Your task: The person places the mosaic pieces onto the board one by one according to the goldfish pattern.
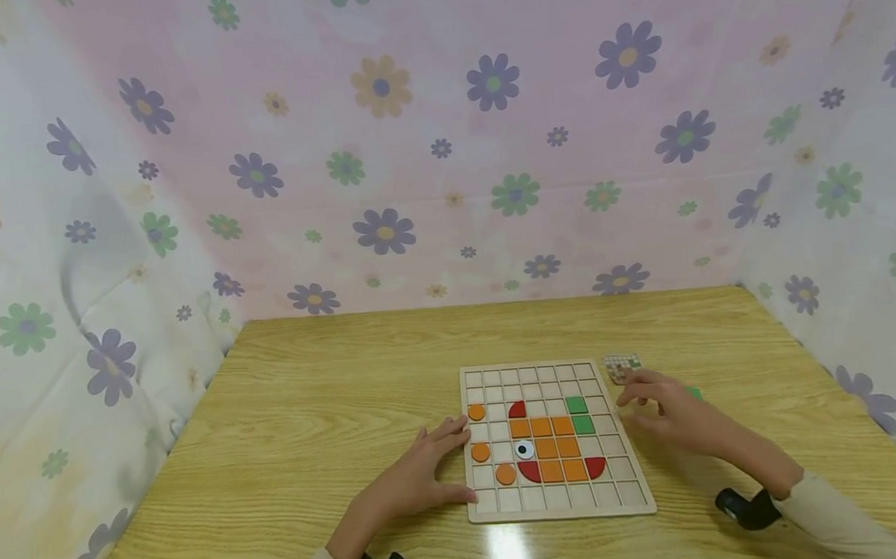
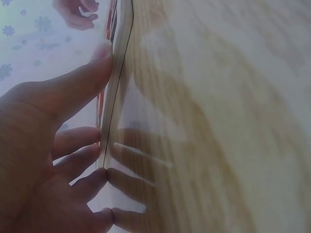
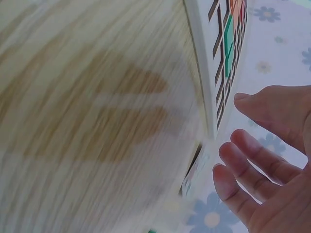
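A wooden grid board (image 1: 488, 507) lies on the table, bearing orange squares (image 1: 553, 447), green squares (image 1: 584, 424), red quarter-round pieces (image 1: 529, 472), orange discs (image 1: 480, 451) and a white eye piece (image 1: 526, 454). My left hand (image 1: 415, 477) rests against the board's left edge, thumb and fingertips spread along it; the left wrist view shows them touching the rim. Just beyond the right edge, my right hand (image 1: 675, 415) hovers with loosely bent fingers and nothing between them. Beside its fingertips lies a small pattern card (image 1: 621, 365), partly covered by the hand.
Partly hidden behind the right hand is a green piece (image 1: 695, 392). The wood-grain table (image 1: 332, 376) is enclosed at the back and sides by flowered cloth (image 1: 444, 188). Black wrist devices (image 1: 747, 510) sit under both wrists.
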`<state>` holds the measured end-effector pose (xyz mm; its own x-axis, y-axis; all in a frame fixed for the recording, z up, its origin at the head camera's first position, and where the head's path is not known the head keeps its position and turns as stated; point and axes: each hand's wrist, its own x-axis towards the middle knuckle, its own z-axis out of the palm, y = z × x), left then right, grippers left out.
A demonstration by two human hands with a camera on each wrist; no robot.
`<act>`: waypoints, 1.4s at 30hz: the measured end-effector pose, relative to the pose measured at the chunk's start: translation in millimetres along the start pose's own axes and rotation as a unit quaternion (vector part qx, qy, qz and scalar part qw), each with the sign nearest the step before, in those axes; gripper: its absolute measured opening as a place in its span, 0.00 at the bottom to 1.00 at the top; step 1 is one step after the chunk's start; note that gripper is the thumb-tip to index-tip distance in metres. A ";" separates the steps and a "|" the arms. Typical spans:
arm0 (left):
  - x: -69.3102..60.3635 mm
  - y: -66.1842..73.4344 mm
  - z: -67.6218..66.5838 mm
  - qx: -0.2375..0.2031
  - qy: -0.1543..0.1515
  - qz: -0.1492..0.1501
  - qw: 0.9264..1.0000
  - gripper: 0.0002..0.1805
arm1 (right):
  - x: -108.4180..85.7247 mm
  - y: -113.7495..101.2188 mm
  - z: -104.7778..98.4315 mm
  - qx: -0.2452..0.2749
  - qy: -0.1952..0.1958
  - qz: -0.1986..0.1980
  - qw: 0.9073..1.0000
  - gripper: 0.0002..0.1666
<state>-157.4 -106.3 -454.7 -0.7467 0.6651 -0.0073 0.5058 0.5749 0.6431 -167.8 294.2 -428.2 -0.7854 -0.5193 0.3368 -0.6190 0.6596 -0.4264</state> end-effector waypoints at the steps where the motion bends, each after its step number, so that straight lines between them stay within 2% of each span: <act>1: 0.1 -0.2 0.0 0.001 0.000 -0.001 1.000 0.46 | -1.5 1.2 -2.1 -0.004 0.000 0.003 1.000 0.13; 11: 0.0 0.7 0.4 -0.003 -0.002 -0.007 1.000 0.46 | -18.3 20.9 -19.0 -0.046 0.011 0.033 0.998 0.13; 16: -0.1 0.2 0.8 -0.002 0.000 -0.008 1.000 0.46 | -26.4 34.9 -25.1 -0.059 0.004 0.054 0.997 0.14; 25: -0.6 1.0 0.4 -0.008 -0.001 -0.010 1.000 0.46 | -37.6 54.1 -29.9 -0.088 0.005 0.062 0.994 0.15; 33: -1.0 2.6 -0.5 -0.012 -0.003 -0.011 1.000 0.45 | -43.4 61.3 -30.6 -0.063 0.001 0.079 0.995 0.14; 42: -0.5 1.7 -1.0 -0.015 -0.003 -0.006 1.000 0.46 | -42.3 64.6 -29.2 -0.056 0.019 0.055 0.997 0.16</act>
<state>-156.5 -106.2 -452.9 -0.7499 0.6613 -0.0200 0.4837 0.5686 0.6653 -174.6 374.7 -445.5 -0.8466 -0.4207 0.3261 -0.5234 0.7692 -0.3664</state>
